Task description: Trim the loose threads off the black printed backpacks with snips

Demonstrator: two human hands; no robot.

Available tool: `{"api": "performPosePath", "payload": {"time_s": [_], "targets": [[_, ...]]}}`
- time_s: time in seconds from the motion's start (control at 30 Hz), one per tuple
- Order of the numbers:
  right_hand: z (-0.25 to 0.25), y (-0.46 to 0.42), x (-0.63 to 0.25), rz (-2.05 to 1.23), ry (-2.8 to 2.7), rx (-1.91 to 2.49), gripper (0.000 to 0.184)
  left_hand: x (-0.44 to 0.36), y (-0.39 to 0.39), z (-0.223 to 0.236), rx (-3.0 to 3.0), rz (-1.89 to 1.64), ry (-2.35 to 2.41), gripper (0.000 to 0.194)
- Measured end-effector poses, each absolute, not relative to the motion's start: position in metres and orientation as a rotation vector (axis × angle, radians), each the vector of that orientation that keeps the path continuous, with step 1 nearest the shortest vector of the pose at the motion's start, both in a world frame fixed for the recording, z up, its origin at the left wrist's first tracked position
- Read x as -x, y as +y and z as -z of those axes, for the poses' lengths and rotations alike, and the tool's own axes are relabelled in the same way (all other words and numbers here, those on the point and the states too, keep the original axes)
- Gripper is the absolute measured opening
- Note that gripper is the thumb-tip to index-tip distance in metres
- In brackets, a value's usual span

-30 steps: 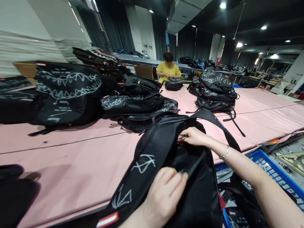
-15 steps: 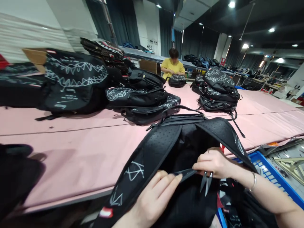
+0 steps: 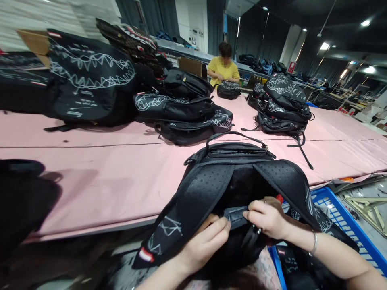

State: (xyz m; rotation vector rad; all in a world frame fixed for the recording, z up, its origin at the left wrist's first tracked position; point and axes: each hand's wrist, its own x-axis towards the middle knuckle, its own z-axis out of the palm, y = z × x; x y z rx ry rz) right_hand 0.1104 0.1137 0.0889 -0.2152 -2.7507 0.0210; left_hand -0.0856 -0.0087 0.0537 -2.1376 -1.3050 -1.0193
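A black backpack [image 3: 242, 161] leans against the table's near edge. Its padded shoulder straps face me, with white scribbles on the left strap [image 3: 169, 227]. Between the straps, a dark grey strip [image 3: 236, 216] of the bag is stretched between my hands. My left hand [image 3: 208, 237] pinches its left end, fingers bent over the edge. At the other end, the fingertips of my right hand [image 3: 269, 217] are closed on the strip. That hand also keeps a pair of scissors [image 3: 251, 237] in the palm, dark blades pointing down; a red piece shows above the knuckles.
A pink-covered table [image 3: 115, 173] stretches across. On it sit a large printed backpack [image 3: 90, 80], stacked black bags [image 3: 187, 121] and another pile [image 3: 281, 104]. A person in yellow [image 3: 223, 70] handles a bag at the far side. A blue crate [image 3: 347, 225] stands low right.
The grey strip has turned so its flat face shows between my hands. The backpack's top has tipped more into view, and the scissor blades have swung left. My view has shifted slightly downward.
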Motion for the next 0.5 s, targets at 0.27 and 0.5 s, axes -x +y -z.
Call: {"api": "performPosePath", "payload": {"time_s": [0.27, 0.5], "targets": [[-0.139, 0.120, -0.099, -0.490, -2.874, 0.765, 0.023, 0.083, -0.004, -0.050, 2.130, 1.091, -1.293, 0.013], [-0.131, 0.114, -0.095, -0.071, -2.957, 0.842, 0.023, 0.083, -0.008, -0.049, 2.155, 1.010, -1.348, 0.017]]}}
